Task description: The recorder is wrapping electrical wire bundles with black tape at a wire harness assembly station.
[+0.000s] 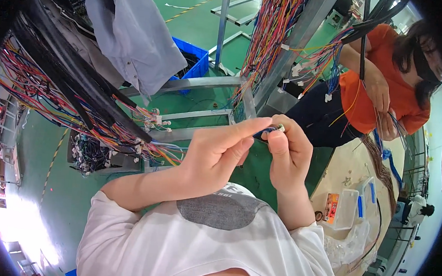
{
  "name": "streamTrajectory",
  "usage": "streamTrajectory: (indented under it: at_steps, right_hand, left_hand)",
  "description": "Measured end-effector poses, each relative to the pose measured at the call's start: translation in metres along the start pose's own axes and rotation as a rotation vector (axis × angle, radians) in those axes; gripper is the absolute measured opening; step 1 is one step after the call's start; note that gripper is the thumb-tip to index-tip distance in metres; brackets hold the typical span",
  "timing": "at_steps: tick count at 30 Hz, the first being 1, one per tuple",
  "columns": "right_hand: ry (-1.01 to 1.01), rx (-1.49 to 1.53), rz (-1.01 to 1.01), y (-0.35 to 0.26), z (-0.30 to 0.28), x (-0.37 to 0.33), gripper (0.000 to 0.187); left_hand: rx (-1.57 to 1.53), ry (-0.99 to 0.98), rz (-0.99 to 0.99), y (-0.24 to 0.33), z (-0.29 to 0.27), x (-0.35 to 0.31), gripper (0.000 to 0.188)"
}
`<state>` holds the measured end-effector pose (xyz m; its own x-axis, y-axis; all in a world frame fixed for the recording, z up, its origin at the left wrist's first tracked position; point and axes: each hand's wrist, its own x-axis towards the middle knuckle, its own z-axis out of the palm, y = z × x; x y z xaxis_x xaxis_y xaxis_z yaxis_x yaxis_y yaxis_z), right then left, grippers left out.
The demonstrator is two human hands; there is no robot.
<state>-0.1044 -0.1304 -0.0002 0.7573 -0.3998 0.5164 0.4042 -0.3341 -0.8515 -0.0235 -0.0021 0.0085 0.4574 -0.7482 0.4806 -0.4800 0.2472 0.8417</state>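
Note:
My left hand (214, 152) and my right hand (290, 153) meet in front of my chest. Between the thumb and fingers of the right one is a small pale connector (281, 127). Short dark blue wires (265, 133) run from it into my left hand, whose thumb and forefinger close around them. My fingers cover most of the wires, so their far ends are hidden. To the left of my hands hangs a thick bundle of coloured wires (56, 105) with white plugs (162, 121) at its ends.
A metal frame (204, 84) stands ahead, with a grey jacket (136, 41) and a tall wire harness (273, 30). Behind it is a blue crate (197, 65); a grey bin of cables (91, 153) sits left. At right, a person in orange (381, 82) handles wires beside a table (338, 168) with plastic boxes (347, 209).

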Motion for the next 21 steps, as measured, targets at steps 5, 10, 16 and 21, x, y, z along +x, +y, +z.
streamTrajectory:
  at_steps: [5,10,16,21]
  right_hand:
    - [0.236,0.273,0.129,0.003,0.019,-0.006,0.017]
    - [0.197,0.232,0.025,0.014,0.013,-0.009,0.023]
    - [0.306,0.327,0.148,0.007,0.021,-0.009,0.014]
    - [0.229,0.271,0.12,0.013,0.013,0.001,0.019]
  left_hand:
    - [-0.017,0.131,0.056,-0.014,0.021,0.0,0.031]
    - [-0.115,0.043,0.0,-0.013,0.015,0.001,0.032]
    - [-0.158,0.069,0.003,-0.016,0.028,-0.004,0.039]
    - [-0.223,0.044,-0.14,-0.008,0.013,0.003,0.039]
